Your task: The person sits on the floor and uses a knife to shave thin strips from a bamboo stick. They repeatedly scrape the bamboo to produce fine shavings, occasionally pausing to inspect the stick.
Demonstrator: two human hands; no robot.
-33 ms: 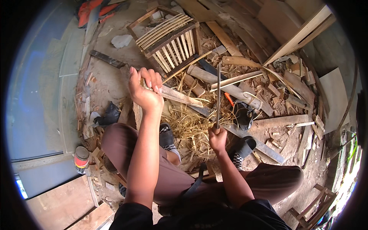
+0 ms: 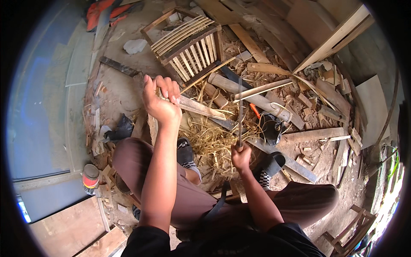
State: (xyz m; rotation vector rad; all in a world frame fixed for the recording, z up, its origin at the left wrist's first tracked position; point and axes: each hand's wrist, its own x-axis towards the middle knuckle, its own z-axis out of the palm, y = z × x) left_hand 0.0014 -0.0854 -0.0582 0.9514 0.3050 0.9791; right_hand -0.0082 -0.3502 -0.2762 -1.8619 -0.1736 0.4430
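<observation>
My left hand (image 2: 163, 99) is raised in front of me, its fingers curled round the near end of a pale, tapering piece of wood (image 2: 199, 107). That piece points right, over a heap of thin shavings (image 2: 209, 139); my palm and fingers hide its held end. My right hand (image 2: 241, 156) is a fist round the handle of a long knife (image 2: 240, 118). Its blade stands away from me, seen nearly edge-on and blurred toward the tip. The blade is to the right of the wood's far end, and whether they touch I cannot tell.
A slatted wooden crate (image 2: 186, 47) lies beyond my left hand. A bamboo pole (image 2: 252, 97), a plank (image 2: 312, 136) and several offcuts lie to the right. My sandalled feet flank the shavings. At the left stands a can (image 2: 90, 175), near a blue-grey panel (image 2: 43, 107).
The knife has shifted slightly left and its blade looks more blurred. My right hand has moved a little with it; my left hand stays nearly in place.
</observation>
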